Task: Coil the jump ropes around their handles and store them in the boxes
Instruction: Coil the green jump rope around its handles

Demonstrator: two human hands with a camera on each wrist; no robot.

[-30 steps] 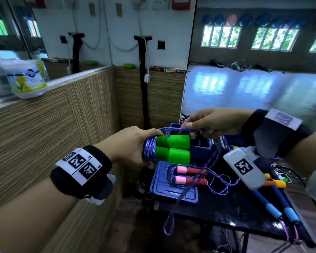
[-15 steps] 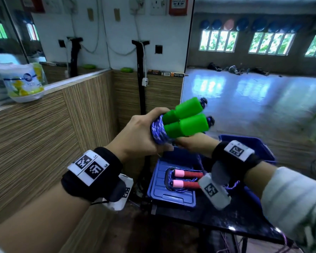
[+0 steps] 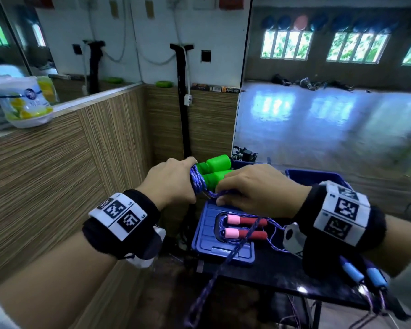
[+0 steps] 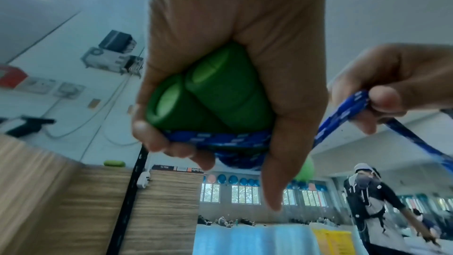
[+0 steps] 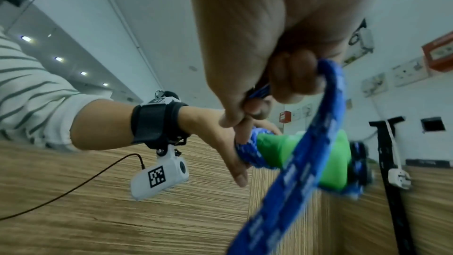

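My left hand [image 3: 173, 184] [image 4: 232, 65] grips two green handles [image 3: 215, 172] [image 4: 208, 92] side by side, with blue-and-white rope [image 3: 196, 180] [image 4: 220, 139] coiled round their near end. Just to the right, my right hand [image 3: 252, 188] [image 5: 269, 84] pinches the free length of the same rope [image 5: 318, 143] [image 4: 343, 111] close to the coil. The rest of the rope [image 3: 223, 264] hangs down past the table edge. A second rope with red and pink handles [image 3: 244, 226] lies on a blue box lid [image 3: 207, 236] below my hands.
A blue open box [image 3: 318, 176] stands behind my right hand on the black table [image 3: 271, 269]. Light-blue handles [image 3: 363, 274] of another rope lie at the table's right edge. A wood-panelled wall [image 3: 57, 174] closes the left side, with a black post [image 3: 183, 103] in the corner.
My right hand came from under the handles over to their near right side, pulling rope round. The green handles dropped lower and levelled out.
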